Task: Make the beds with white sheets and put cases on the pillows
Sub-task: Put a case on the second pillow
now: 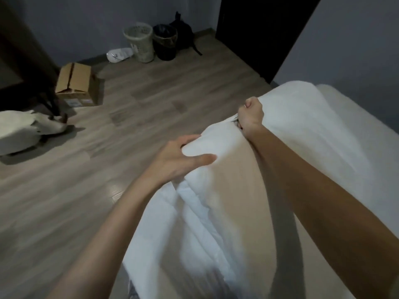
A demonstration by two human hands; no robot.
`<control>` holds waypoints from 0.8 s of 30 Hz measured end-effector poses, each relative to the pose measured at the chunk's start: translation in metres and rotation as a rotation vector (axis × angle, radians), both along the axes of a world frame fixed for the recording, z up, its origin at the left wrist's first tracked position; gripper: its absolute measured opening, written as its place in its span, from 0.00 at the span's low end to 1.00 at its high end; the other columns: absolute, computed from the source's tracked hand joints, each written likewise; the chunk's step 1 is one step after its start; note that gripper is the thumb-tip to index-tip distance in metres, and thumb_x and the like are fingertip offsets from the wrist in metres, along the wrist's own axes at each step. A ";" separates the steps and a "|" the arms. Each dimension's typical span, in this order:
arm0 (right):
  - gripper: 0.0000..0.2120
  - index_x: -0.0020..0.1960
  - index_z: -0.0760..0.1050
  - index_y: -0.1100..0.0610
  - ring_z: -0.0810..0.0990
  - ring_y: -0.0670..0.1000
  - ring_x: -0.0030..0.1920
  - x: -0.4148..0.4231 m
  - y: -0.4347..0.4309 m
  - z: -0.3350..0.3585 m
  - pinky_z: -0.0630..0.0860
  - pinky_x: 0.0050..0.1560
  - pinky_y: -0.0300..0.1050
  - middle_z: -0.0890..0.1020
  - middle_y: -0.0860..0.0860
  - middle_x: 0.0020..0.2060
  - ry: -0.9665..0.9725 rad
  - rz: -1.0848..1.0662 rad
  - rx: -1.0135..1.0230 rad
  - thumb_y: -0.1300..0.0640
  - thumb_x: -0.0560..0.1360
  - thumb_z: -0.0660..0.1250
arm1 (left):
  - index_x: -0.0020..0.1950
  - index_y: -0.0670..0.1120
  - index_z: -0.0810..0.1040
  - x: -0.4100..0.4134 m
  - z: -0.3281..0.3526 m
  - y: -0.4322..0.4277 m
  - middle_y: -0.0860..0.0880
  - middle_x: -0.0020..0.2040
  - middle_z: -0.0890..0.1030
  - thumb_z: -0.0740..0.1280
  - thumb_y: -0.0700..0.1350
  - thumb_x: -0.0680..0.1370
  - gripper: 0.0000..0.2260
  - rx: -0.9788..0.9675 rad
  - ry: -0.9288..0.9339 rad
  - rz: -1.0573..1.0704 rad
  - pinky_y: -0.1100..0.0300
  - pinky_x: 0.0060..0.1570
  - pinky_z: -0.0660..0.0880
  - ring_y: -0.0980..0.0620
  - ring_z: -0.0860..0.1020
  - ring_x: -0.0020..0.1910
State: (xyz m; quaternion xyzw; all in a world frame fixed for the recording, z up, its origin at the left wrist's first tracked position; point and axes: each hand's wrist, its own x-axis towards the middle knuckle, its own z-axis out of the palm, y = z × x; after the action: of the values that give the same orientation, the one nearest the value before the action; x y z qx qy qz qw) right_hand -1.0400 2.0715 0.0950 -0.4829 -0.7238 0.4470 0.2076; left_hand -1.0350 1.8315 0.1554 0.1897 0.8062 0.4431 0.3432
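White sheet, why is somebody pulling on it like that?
A person is making the bed. Both hands hold the white sheet: the left hand grips a bunched fold close by, and the right hand clutches the edge further away in a fist. The sheet is lifted and crumpled, not yet spread flat. A cardboard box sits on the floor behind.
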 end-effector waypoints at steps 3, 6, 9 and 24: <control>0.15 0.34 0.56 0.52 0.67 0.54 0.38 -0.008 -0.011 -0.021 0.62 0.37 0.44 0.66 0.49 0.30 -0.038 0.022 0.089 0.68 0.72 0.57 | 0.66 0.50 0.76 -0.022 -0.033 -0.005 0.56 0.56 0.79 0.77 0.44 0.69 0.25 0.013 -0.021 -0.050 0.71 0.48 0.73 0.58 0.78 0.52; 0.16 0.34 0.56 0.52 0.67 0.53 0.40 -0.013 -0.024 -0.057 0.57 0.36 0.42 0.69 0.52 0.33 -0.078 0.085 0.105 0.66 0.75 0.56 | 0.67 0.50 0.76 -0.034 -0.083 -0.012 0.54 0.56 0.80 0.78 0.45 0.66 0.30 -0.022 -0.059 -0.009 0.66 0.54 0.74 0.55 0.78 0.55; 0.08 0.42 0.63 0.56 0.69 0.53 0.41 -0.020 -0.034 -0.090 0.58 0.37 0.42 0.72 0.55 0.37 -0.177 0.214 0.097 0.62 0.79 0.56 | 0.66 0.49 0.76 -0.044 -0.131 -0.019 0.51 0.57 0.81 0.78 0.43 0.66 0.29 -0.053 -0.107 0.042 0.58 0.59 0.74 0.51 0.79 0.57; 0.22 0.75 0.54 0.39 0.43 0.58 0.77 0.123 -0.036 -0.043 0.35 0.71 0.66 0.48 0.49 0.78 -0.694 0.307 0.540 0.43 0.82 0.45 | 0.78 0.59 0.45 0.036 -0.109 0.022 0.53 0.79 0.42 0.53 0.32 0.80 0.34 -0.302 0.575 -0.396 0.35 0.71 0.37 0.48 0.38 0.77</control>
State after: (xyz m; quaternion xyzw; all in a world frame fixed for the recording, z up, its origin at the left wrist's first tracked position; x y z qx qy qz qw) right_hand -0.9173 2.0351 0.0523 -0.4199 -0.9040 0.0800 0.0031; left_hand -0.9988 1.8537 0.0463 0.4056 0.8736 0.1732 0.2060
